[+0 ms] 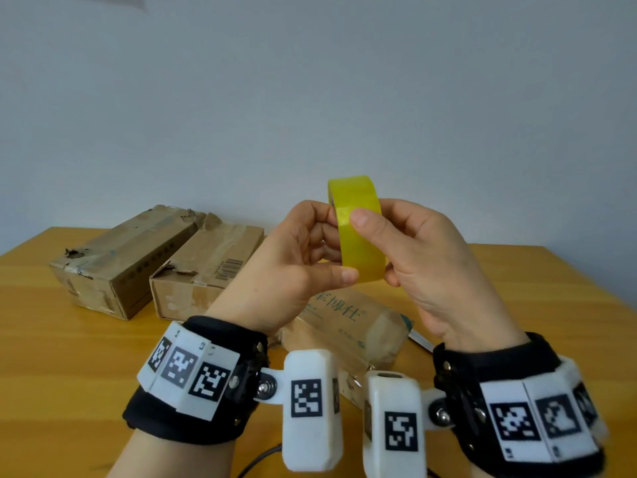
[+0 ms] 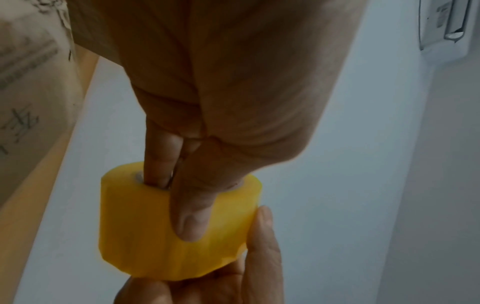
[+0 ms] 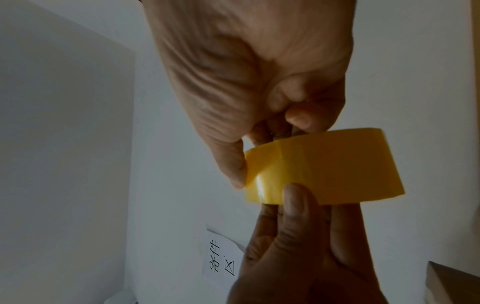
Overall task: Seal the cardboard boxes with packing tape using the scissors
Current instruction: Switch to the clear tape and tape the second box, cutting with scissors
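Both hands, left hand [image 1: 303, 257] and right hand [image 1: 424, 257], grip the yellow tape roll [image 1: 358, 229] mid-frame, fingers curled around it; finding the tape's loose end looks next.

Glossy plastic tape roll [image 1: 358, 232], worn cardboard boxes [image 1: 206, 270]

Yellow tape roll [image 1: 358, 232] is up in the air on edge, pinched between both hands: left fingers poke into its core, both thumbs sit on the outer band. Below the grip, three scuffed cardboard boxes [image 1: 206, 267] lie flat, old tape peeling.
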